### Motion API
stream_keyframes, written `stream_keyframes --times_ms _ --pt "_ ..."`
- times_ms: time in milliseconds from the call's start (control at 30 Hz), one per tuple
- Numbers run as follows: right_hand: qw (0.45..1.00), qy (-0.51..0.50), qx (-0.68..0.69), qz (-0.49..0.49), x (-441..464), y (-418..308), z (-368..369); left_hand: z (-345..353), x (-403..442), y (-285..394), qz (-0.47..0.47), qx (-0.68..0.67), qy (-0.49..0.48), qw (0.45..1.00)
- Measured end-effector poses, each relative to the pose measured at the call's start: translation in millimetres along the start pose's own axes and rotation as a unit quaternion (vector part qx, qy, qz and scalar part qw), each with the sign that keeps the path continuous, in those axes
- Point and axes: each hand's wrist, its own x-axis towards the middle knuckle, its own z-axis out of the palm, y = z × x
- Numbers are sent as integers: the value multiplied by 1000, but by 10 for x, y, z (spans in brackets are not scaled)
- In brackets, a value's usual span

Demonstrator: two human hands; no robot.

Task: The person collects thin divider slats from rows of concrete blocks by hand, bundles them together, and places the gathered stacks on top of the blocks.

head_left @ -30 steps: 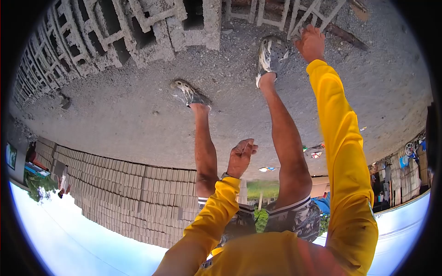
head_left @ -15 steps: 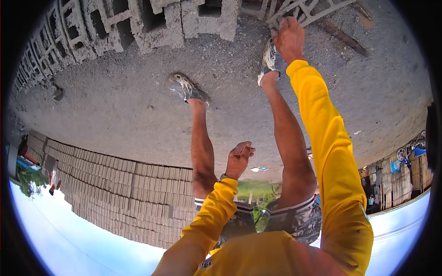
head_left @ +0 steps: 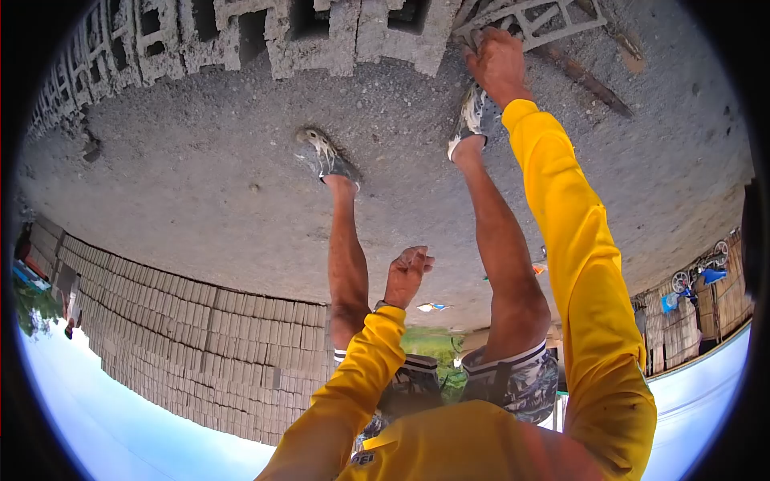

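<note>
My right hand (head_left: 499, 67) reaches to the top of the head view, its fingers wrapped round the near end of a grey hollow concrete block (head_left: 553, 34). This block is an open lattice with slanted ribs, lying tilted close to the ground beyond my right shoe (head_left: 475, 119). My fingers hide part of its end. My left hand (head_left: 407, 276) hangs between my legs, fingers curled in and nothing visible in them.
A row of hollow concrete blocks (head_left: 321, 48) stands at upper left. Wooden sticks (head_left: 589, 80) lie by the held block. Behind me are a large stack of blocks (head_left: 192, 329), a fence (head_left: 674, 329) and bicycles (head_left: 698, 268). The ground is gravelly.
The held block now shows lower and tilted a little differently, with my right hand still on it. The block row has shifted right in view. My left hand stays curled, slightly further left.
</note>
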Motion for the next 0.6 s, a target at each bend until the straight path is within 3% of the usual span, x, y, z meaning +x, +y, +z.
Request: stream_keyframes --times_ms 100,200,300,400,467,533,600 --pt "994 106 14 -6 102 -98 357 30 50 -4 -3 -16 0 1000" --pt "998 18 -31 51 157 -187 439 -2 11 108 4 -22 7 1000" --pt "999 -31 -13 33 197 -67 252 -2 -62 242 35 -27 -14 999" --pt "1000 7 28 10 -61 -51 -426 89 -206 456 94 -40 -48 994" --pt "997 -41 65 30 -284 -147 -1333 159 -329 575 157 -51 -81 983" --pt "996 -29 86 5 -609 -198 -2143 336 -655 1058 231 -41 -130 963" --pt "982 -64 166 55 -882 -577 -2996 468 -986 1533 323 -10 -167 931"
